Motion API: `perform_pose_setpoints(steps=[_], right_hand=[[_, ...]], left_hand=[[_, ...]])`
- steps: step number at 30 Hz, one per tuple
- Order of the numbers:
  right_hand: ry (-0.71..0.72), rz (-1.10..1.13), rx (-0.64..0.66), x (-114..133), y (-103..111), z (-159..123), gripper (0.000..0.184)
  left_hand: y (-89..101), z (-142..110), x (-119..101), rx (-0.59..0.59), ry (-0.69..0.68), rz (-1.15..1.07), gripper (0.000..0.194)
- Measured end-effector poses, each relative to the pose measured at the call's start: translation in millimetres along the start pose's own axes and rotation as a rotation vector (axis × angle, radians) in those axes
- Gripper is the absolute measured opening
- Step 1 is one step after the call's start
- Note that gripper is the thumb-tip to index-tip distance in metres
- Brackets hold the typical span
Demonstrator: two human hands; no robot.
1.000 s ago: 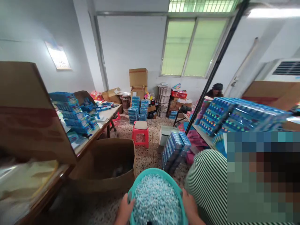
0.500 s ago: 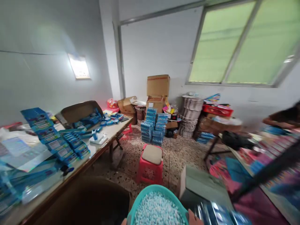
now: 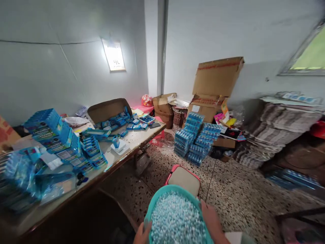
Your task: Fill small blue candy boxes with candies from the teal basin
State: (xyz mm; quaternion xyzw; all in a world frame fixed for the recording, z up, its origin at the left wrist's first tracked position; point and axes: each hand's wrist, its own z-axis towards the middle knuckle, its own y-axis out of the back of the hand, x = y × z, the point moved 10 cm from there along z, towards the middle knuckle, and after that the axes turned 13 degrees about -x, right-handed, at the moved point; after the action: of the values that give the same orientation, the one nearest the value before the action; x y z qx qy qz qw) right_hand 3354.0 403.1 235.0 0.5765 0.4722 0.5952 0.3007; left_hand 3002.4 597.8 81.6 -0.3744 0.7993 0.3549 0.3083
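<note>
Speckled floor (image 3: pixel 236 193) below — teal basin (image 3: pixel 162 196) between left hand (image 3: pixel 142 234) and right hand (image 3: pixel 212 222).

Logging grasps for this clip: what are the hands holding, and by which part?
Both hold the teal basin of pale pellets by its rim: left hand on the left edge, right hand on the right edge.

Teal basin (image 3: pixel 162 196) of pale blue-white pellets (image 3: pixel 176 220), gripped at its rim by the left hand (image 3: pixel 142 234) and right hand (image 3: pixel 212 222). Beyond: red stool (image 3: pixel 183 179); blue packets (image 3: pixel 63 142) on the tabletop (image 3: pixel 132 140); stacked cardboard boxes (image 3: pixel 215 84).
</note>
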Motion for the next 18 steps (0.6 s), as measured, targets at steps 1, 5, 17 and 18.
perform_pose_setpoints(steps=[1, 5, 17, 18], right_hand=[[0.023, 0.014, 0.022, 19, -5, 17, 0.049], [0.121, 0.045, 0.052, 91, -18, 69, 0.05], [0.513, 0.366, 0.168, 360, -93, 122, 0.045], [0.53, 0.383, 0.188, 378, -102, 128, 0.045]], left_hand=[[-3.2, 9, -9, -0.018, -0.017, -0.011, 0.084], [4.8, 35, -48, -0.109, -0.075, -0.075, 0.098], [125.6, 93, -129, -0.524, -0.106, -0.198, 0.071], [124.5, 101, -126, -0.551, -0.075, -0.203, 0.073]])
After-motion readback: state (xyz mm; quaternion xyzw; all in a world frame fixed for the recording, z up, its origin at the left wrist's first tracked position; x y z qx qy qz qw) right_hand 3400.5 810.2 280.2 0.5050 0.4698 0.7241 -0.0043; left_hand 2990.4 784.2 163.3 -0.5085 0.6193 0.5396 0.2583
